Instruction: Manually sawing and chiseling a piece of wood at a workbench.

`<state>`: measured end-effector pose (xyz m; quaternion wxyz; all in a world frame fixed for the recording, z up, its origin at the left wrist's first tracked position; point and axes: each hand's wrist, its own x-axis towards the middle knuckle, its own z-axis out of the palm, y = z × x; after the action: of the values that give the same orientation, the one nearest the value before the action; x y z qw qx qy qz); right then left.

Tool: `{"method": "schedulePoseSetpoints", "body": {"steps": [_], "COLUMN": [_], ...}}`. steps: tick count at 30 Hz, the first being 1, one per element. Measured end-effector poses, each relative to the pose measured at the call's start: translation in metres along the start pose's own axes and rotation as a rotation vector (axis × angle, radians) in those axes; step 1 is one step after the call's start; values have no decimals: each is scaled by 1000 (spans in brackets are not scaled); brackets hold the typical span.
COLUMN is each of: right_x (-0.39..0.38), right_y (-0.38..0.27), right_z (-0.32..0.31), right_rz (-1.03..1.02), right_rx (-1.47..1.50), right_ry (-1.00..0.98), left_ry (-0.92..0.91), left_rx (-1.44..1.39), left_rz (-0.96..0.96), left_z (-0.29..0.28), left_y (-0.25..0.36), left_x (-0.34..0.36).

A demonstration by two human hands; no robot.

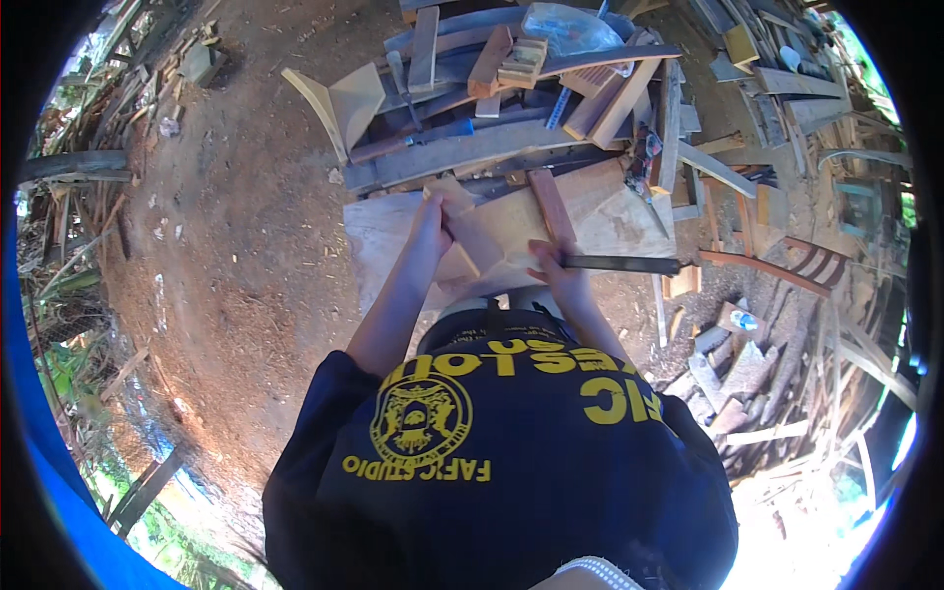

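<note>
My left hand (433, 224) is closed on the edge of a flat pale wooden piece (459, 214), tilted above the workbench top. My right hand (560, 272) is closed around a long, narrow dark tool (624, 264) that sticks out to the right; its exact kind is unclear. Between the hands lies a light wooden board (511, 222). Just beyond my right fingers, a reddish wooden strip (551, 202) rests on the bench. Whether the dark tool touches the wood is hidden by my fingers.
Beyond the work surface (379, 231) is a pile of planks (452, 157), offcuts, tools and a clear plastic bag (570, 29). A curved wooden piece (339, 103) stands at the pile's left end. A reddish slatted wooden frame (811, 267) and more scraps (737, 374) lie to the right.
</note>
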<state>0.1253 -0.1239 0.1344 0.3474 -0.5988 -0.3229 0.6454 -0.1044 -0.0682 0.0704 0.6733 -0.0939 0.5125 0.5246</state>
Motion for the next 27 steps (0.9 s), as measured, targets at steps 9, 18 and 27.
{"method": "schedulePoseSetpoints", "body": {"steps": [9,18,27], "right_x": [21,58,223], "right_y": [3,11,33], "right_z": [-68,-93,-38], "right_rz": [37,71,-388], "right_rx": [96,-999,-632], "right_ry": [273,163,96], "left_ry": [134,295,739], "left_rx": [-317,293,1719], "left_rz": [301,496,798], "left_z": [62,8,-56], "left_y": [54,-5,-84], "left_x": [151,108,67]}}
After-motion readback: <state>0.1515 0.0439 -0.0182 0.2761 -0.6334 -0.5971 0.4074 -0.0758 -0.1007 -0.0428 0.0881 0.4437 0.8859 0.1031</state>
